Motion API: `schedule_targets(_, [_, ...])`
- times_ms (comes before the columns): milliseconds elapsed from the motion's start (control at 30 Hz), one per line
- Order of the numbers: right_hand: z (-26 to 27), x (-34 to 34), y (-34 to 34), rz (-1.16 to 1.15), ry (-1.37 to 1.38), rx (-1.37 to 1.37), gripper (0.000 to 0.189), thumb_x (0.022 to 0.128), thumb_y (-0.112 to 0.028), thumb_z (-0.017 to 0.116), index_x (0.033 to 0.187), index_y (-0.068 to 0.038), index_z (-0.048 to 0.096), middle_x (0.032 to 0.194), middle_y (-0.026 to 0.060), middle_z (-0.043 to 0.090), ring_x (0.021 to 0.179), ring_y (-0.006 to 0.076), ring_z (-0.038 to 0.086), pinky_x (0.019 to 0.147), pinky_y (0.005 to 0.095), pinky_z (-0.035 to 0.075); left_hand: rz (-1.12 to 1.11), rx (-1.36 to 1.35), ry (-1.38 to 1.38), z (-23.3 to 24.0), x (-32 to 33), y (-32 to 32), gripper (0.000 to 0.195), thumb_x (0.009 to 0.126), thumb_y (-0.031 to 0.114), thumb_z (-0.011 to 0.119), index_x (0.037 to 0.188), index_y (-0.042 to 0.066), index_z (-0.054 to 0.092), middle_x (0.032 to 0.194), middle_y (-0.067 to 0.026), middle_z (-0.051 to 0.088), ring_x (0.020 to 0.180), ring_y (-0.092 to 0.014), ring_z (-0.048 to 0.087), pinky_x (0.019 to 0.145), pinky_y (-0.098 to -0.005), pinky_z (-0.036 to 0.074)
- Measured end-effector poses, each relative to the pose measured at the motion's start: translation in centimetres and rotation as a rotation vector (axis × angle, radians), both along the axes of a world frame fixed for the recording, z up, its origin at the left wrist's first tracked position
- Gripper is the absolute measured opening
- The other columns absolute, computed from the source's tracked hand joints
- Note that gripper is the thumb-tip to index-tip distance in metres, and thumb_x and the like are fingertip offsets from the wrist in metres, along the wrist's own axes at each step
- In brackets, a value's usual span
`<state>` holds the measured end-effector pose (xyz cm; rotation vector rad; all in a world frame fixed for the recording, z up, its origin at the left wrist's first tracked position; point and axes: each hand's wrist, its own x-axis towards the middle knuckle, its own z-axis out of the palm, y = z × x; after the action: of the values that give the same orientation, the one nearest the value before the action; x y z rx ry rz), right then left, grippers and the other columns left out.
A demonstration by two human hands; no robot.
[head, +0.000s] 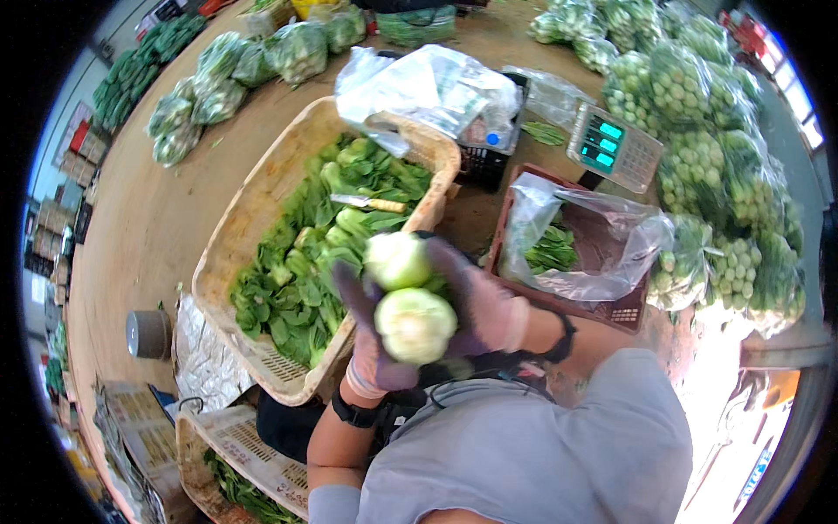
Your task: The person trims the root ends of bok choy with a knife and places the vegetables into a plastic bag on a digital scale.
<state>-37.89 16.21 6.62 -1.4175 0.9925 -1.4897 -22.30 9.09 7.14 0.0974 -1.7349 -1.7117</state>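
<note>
Both my hands are gloved and hold green leafy heads, likely bok choy (416, 325), with pale cut bases facing up. My left hand (380, 340) grips from the left side, and my right hand (468, 301) from the right. They are over the near right edge of a large cream plastic crate (258, 177), which holds many loose bok choy (288, 288). A small knife (370, 203) with a yellowish handle lies on those greens. To the right, a dark red crate (510, 216) lined with a clear plastic bag (592, 285) has some leafy greens (553, 245) inside.
A digital scale (615, 147) stands behind the red crate. Plastic bags (438, 78) cover a black crate (484, 164). Bagged vegetables (694, 157) are piled at right, with more bags (298, 52) at upper left. A gray bucket (147, 334) and another crate (262, 452) are at left.
</note>
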Motion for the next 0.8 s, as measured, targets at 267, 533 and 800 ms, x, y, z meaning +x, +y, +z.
schedule_targets(267, [4.7,-21.1,13.5,-0.573,0.704,0.044,0.095,0.062,-0.003,0.078,0.139,-0.009,0.023,0.125,0.0127,0.048,0.111,0.0214,0.05,0.097,0.0361,0.039,0.2,0.001,-0.465,-3.8,-15.6,1.5,0.109,0.066,0.029,0.077,0.144,0.009,0.004,0.145,-0.0216,0.019,0.134,-0.031,0.022,0.108,-0.0397,0.02])
schedule_targets(533, [-4.9,-27.1,9.1,0.042,1.036,1.134,0.093,0.067,-0.033,0.077,0.142,-0.023,0.022,0.13,0.0237,0.042,0.119,0.038,0.043,0.095,0.0435,0.037,-0.033,0.656,-0.401,-9.5,-24.9,-0.2,0.026,0.083,0.011,0.061,0.107,0.0,0.057,0.1,-0.006,0.061,0.087,-0.011,0.056,0.082,-0.0265,0.045])
schedule_targets(800, [-28.5,-38.6,24.0,-0.407,1.186,0.929,0.049,0.082,-0.02,0.06,0.128,-0.01,0.046,0.128,0.0149,0.049,0.113,0.0284,0.05,0.095,0.034,0.04,-0.045,0.779,-0.158,-10.7,-26.7,0.7,0.012,0.081,-0.003,0.048,0.087,0.005,0.055,0.078,0.0012,0.054,0.066,-0.007,0.048,0.063,-0.0204,0.041])
